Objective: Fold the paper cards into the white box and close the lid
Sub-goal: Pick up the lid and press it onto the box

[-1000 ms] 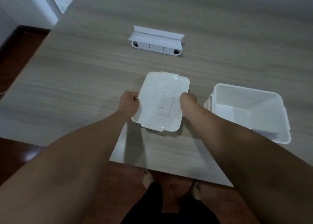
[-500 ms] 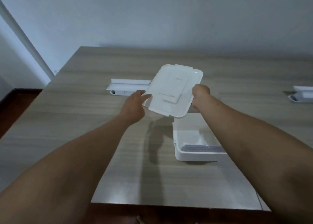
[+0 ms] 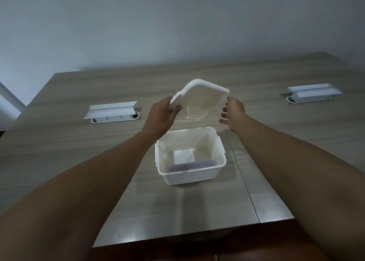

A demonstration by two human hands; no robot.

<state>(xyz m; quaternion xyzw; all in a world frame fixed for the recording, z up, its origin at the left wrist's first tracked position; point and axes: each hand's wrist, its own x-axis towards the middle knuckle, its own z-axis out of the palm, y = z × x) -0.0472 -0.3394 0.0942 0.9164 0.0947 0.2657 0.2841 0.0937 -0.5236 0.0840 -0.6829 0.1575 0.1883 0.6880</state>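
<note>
The white box [image 3: 189, 174] stands open on the wooden table [image 3: 59, 142], in front of me. Purple-edged paper cards [image 3: 192, 165] lie inside against its near wall. Above and just behind the box, the white lid [image 3: 199, 97] is held in the air, tilted with its underside facing me. My left hand [image 3: 163, 115] grips the lid's left edge, thumb underneath. My right hand [image 3: 233, 110] is at the lid's right edge with its fingers spread; whether it touches the lid is unclear.
Two white pop-up socket units with raised flaps sit in the table, one at the left [image 3: 112, 112] and one at the far right [image 3: 312, 93]. A seam in the tabletop [image 3: 245, 181] runs just right of the box. A grey wall stands behind the table.
The lid was lifted off the table, carried over the box and tipped so its underside faces me. My view rose, and the box now sits centred below the lid.
</note>
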